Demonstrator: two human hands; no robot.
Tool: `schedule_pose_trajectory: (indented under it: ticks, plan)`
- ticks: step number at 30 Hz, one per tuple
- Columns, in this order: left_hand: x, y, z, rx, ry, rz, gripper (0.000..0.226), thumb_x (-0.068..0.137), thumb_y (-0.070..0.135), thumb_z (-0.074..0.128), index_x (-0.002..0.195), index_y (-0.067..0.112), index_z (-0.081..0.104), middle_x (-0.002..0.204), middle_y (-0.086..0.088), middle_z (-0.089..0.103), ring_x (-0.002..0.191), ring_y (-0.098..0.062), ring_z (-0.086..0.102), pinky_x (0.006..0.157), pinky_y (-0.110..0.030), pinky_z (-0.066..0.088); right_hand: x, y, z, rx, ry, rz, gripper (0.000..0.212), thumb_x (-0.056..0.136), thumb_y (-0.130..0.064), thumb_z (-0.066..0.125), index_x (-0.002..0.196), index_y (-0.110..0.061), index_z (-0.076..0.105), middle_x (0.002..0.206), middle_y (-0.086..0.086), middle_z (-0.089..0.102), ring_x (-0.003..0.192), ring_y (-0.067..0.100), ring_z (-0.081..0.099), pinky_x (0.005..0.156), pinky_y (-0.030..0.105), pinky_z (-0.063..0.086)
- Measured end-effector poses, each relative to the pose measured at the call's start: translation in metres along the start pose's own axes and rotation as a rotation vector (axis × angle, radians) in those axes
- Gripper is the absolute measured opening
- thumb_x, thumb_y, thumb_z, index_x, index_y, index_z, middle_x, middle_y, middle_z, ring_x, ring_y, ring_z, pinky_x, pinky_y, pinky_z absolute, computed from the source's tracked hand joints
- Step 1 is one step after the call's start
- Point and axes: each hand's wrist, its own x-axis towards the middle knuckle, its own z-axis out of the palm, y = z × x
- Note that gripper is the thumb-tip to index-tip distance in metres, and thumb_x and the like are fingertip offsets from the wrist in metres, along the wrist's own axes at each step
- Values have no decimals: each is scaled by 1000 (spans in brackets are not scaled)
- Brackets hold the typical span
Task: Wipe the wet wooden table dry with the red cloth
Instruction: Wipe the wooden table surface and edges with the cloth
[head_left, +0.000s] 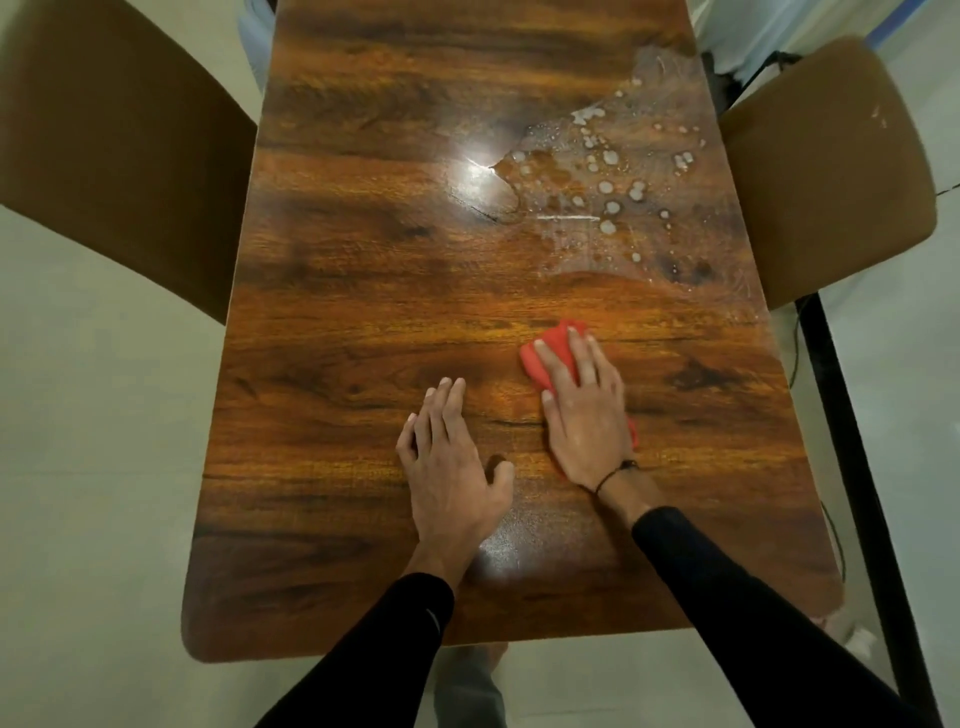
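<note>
Where the right hand lies flat on the red cloth, I can see only part of the cloth: a red patch ahead of the fingers toward 11 o'clock and thin slivers by the wrist, the rest hidden under the palm. Fingers straight and slightly spread, pressing down, not curled round the fabric. Thin dark band on that wrist.

Left hand at 9 o'clock of the right one, near it but apart; palm down on the bare table, fingers straight and together, thumb out, holding nothing. Both sleeves black.

Wet patch sits at 12 to 1 o'clock from the cloth, well apart from it, reaching to the table's right edge. Pale droplets and smears inside it; too many and too small for me to count. A bright light glare lies on its left border, so I cannot tell exactly where the water ends there.

Count: one table, one cloth, two hands, two brown chairs. Left chair at 9 o'clock is cut off by the frame edge; right chair at 3 o'clock is tucked against the table side. Far end of the table is cut off at the top. A dark bar and cables run along the floor at 4 o'clock; detail unclear.

No containers visible.
</note>
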Motion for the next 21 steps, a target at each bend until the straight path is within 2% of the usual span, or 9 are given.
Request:
schedule_pose_trajectory:
  ticks: [3,5,7,10,14,17,19,21]
  plan:
    - [-1,1,1,17,25,12,104,76,44,67,166,18,23,173,-3,27,162,-23,20,131,-53,17,28,-2,-2,-32,-82,-297,59,116,-38,37,172,-39,18,181,7,11,168,28,5,134,52,14]
    - [-1,2,1,24,45,14,101,78,45,67,166,17,26,172,-4,30,161,-24,24,130,-52,20,58,-1,-7,-52,-79,-358,58,116,-41,33,171,-39,19,181,7,11,168,28,6,134,49,13]
    - [-1,4,1,19,67,2,92,86,50,62,165,18,28,171,-4,33,160,-23,27,129,-51,22,89,2,-11,-49,-44,-298,57,115,-41,33,171,-38,21,181,8,14,167,29,8,134,49,14]
    - [-3,7,0,17,91,-14,79,97,59,50,164,21,30,169,-3,38,156,-22,32,124,-49,27,120,12,-18,-32,19,-90,59,114,-40,34,171,-35,21,180,10,14,167,32,10,135,52,13]
    - [33,0,-15,85,109,40,74,95,63,53,155,22,43,151,-6,50,134,-25,48,108,-47,38,115,33,-20,-7,138,240,60,113,-37,38,171,-31,23,179,13,17,166,36,14,134,54,17]
    - [84,-11,-36,77,114,87,65,95,61,59,146,22,51,148,-8,49,135,-28,48,110,-49,38,83,28,-15,4,177,417,61,112,-36,40,171,-27,25,179,15,17,165,38,14,133,56,18]
    - [118,-18,-49,75,95,120,66,95,59,63,148,21,50,148,-7,50,136,-28,47,112,-49,38,60,10,-10,-24,142,368,62,112,-34,41,172,-28,23,180,13,14,166,37,10,133,57,17]
    - [145,-25,-59,99,72,141,72,92,58,67,151,21,47,149,-6,50,136,-29,48,112,-49,39,49,-7,-2,-46,52,133,64,112,-33,41,172,-33,19,181,10,9,167,33,4,134,57,15]
